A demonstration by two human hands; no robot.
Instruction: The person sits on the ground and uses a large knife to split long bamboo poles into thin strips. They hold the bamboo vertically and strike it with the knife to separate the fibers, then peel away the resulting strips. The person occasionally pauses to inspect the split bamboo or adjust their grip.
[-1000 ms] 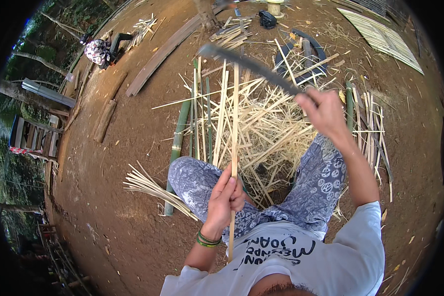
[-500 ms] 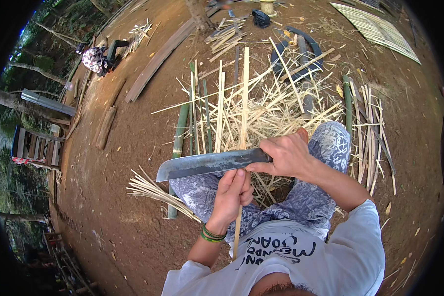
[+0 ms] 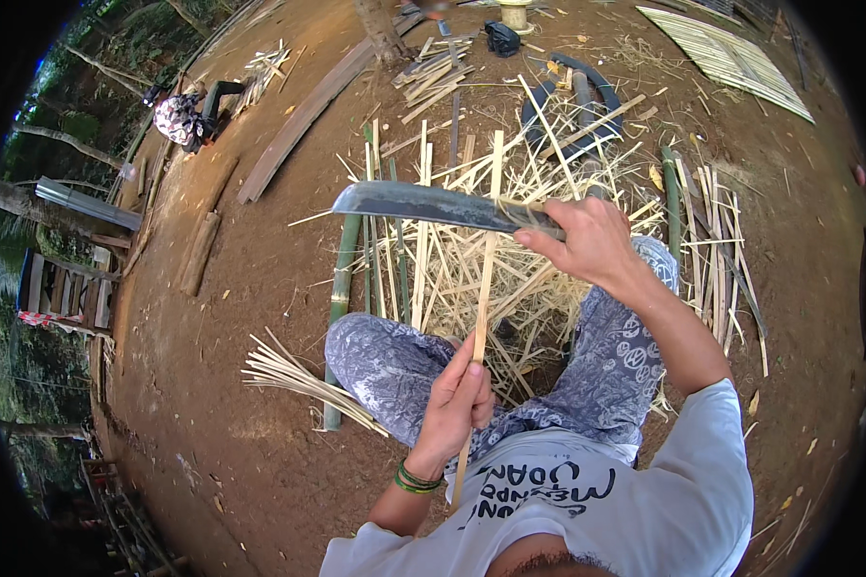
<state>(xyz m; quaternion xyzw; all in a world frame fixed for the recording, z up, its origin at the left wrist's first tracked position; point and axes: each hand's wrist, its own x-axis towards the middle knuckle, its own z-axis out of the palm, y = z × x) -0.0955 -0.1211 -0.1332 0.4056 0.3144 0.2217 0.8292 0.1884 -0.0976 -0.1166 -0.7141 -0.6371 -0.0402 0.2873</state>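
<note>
One long, thin, pale bamboo strip stands nearly upright in front of the seated person, its lower part clenched in the left hand just above the lap, its top reaching up over the heap of split bamboo. A broad, dark steel machete blade lies almost level across the strip near its upper third, its edge against the strip, its tip pointing to the person's left. The right hand is closed tight around the machete's handle, to the right of the strip, with the arm stretched out from the white printed T-shirt. A green and yellow band sits on the left wrist. The person's knees, in blue-grey patterned trousers, spread to either side of the strip.

Beyond the blade a loose heap of pale bamboo slivers covers the brown earth, and green bamboo poles lie lengthwise at its left side. A small bundle of thin split strips rests on the ground just beside the left knee. To the right lies a row of flat bamboo slats, with another green pole next to it. Farther off, a grey wooden plank lies aslant, a woven bamboo mat lies at the upper right, and another person in a patterned top sits at the upper left near the trees
</note>
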